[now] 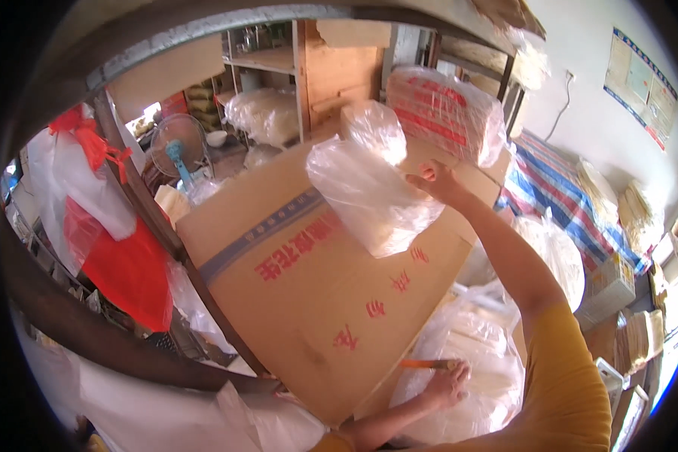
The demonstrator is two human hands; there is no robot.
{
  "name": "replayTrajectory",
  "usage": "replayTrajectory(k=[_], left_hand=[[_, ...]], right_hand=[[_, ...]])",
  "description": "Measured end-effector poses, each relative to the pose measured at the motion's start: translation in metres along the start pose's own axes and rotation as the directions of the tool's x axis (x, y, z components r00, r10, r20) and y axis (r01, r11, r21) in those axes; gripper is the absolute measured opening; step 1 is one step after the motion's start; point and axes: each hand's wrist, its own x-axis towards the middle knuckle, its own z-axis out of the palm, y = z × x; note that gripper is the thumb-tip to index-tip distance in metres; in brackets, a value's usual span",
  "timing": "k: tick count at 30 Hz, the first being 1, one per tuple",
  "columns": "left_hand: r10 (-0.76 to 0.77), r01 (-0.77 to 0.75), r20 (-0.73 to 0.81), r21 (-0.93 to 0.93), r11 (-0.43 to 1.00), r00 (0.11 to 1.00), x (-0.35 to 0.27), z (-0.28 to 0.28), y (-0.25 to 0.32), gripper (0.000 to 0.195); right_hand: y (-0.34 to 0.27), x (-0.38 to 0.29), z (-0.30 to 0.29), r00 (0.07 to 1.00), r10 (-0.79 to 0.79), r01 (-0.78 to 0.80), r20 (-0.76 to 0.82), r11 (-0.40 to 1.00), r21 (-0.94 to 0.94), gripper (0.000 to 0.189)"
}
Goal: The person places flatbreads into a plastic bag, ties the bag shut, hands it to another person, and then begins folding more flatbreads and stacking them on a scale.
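Beside the upper right end of a clear plastic bag with pale contents (378, 198), my right hand (438, 182) has its thumb and fingers apart and holds nothing I can see. The bag lies on a large brown cardboard sheet or box (316, 299) with red printing and a blue band. Lower down, my left hand (451, 385) is closed around a thin orange stick-like thing (424, 364); its kind cannot be told. That hand is over a large clear bag of pale flat goods (474, 361). Another small clear bag (376, 127) stands behind the first.
A plastic-wrapped bundle with red print (446, 113) stands at the back. Dark metal posts (141, 220) and red and white plastic bags (124, 265) are at left, near a fan (178, 147). At right are a striped sheet (565, 186) and a carton (607, 288).
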Motion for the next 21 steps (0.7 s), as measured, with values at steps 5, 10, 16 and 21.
replayTrajectory(k=[5, 10, 16, 21], left_hand=[[-0.021, 0.016, 0.044, 0.124, 0.992, 0.999, 0.0, -0.008, 0.006, 0.067], [-0.135, 0.137, 0.148, -0.004, 0.991, 0.98, 0.012, -0.022, 0.029, 0.076], [-0.219, 0.081, 0.378, 0.349, 0.934, 0.9, 0.058, -0.027, 0.05, 0.083], [-0.223, 0.12, 0.334, 0.301, 0.946, 0.916, 0.057, -0.002, 0.029, 0.08]], right_hand=[[-0.025, -0.03, -0.007, 0.691, 0.149, -0.419, 0.707, 0.88, 0.225, 0.038], [-0.022, -0.063, 0.024, 0.536, 0.048, -0.838, 0.843, 0.154, 0.524, 0.032], [-0.025, -0.152, 0.021, 0.659, 0.234, -0.703, 0.715, -0.144, 0.696, 0.015], [-0.031, -0.235, -0.019, 0.652, 0.274, -0.627, 0.707, -0.329, 0.706, 0.014]])
